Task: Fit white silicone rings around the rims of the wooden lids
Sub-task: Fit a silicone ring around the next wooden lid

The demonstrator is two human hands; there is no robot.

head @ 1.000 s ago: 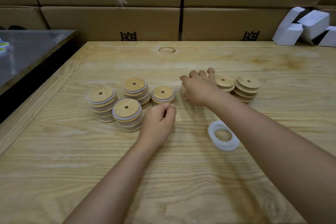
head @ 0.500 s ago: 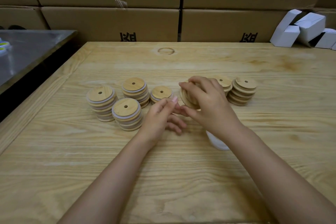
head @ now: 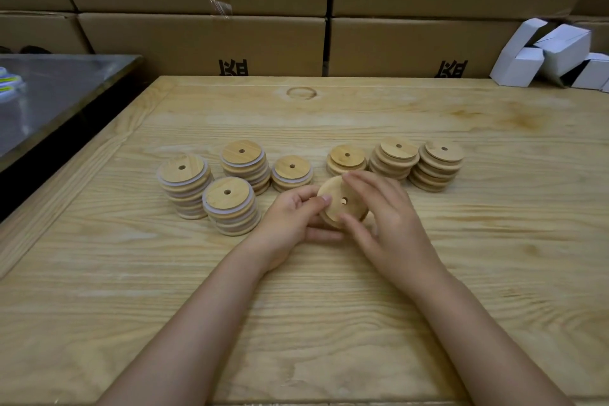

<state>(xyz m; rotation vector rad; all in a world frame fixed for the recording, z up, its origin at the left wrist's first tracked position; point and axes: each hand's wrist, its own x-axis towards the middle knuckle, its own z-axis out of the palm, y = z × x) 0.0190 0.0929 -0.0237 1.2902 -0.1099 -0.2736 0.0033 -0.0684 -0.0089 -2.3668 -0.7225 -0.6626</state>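
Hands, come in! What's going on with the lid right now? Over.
Left hand and right hand both grip one wooden lid, tilted up. Its rim looks bare. Nothing in the way; lid stacks sit behind.

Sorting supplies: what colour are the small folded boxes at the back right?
The boxes are white; head view shows them.

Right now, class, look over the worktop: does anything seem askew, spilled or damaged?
Nothing is spilled or broken. The rightmost lid stack and the neighbour stack sit staggered, with lids slid off-centre. The white boxes at the far right lie tumbled at angles. A faint ring mark shows near the far edge.
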